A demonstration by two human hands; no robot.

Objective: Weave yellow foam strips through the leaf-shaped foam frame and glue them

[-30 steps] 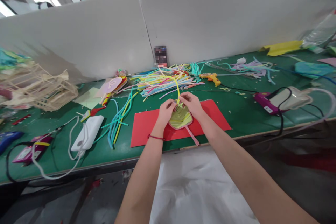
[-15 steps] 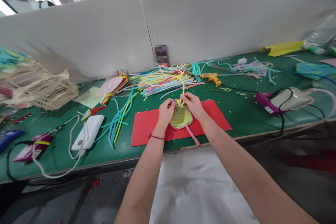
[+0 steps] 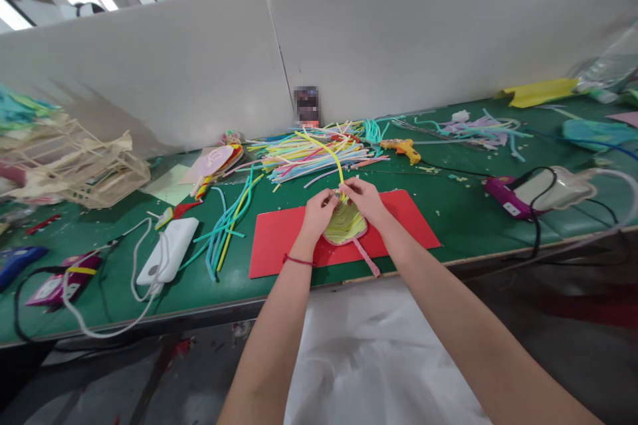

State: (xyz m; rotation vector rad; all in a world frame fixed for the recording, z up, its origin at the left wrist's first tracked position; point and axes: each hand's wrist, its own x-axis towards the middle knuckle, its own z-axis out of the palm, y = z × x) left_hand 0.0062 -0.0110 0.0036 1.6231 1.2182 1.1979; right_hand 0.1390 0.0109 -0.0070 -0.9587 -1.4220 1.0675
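A small round woven piece (image 3: 345, 228) in yellow-green with a pink rim and a pink handle lies on a red sheet (image 3: 279, 239) near the table's front edge. My left hand (image 3: 318, 213) pinches its top left edge. My right hand (image 3: 366, 200) pinches a long yellow strip (image 3: 329, 156) where it meets the piece's top; the strip arcs up and back toward the pile behind. Both hands have their fingers closed and nearly touch each other.
A heap of coloured strips (image 3: 304, 149) lies behind the red sheet, with a yellow glue gun (image 3: 401, 147) to its right. A white power bank (image 3: 167, 250) with a cable sits left. A purple device (image 3: 503, 194) with black cord sits right. A wicker frame (image 3: 70, 163) stands far left.
The yellow strip's free end has swung from arcing right over to leaning left. Both hands stay at the top of the woven piece, shifting only slightly.
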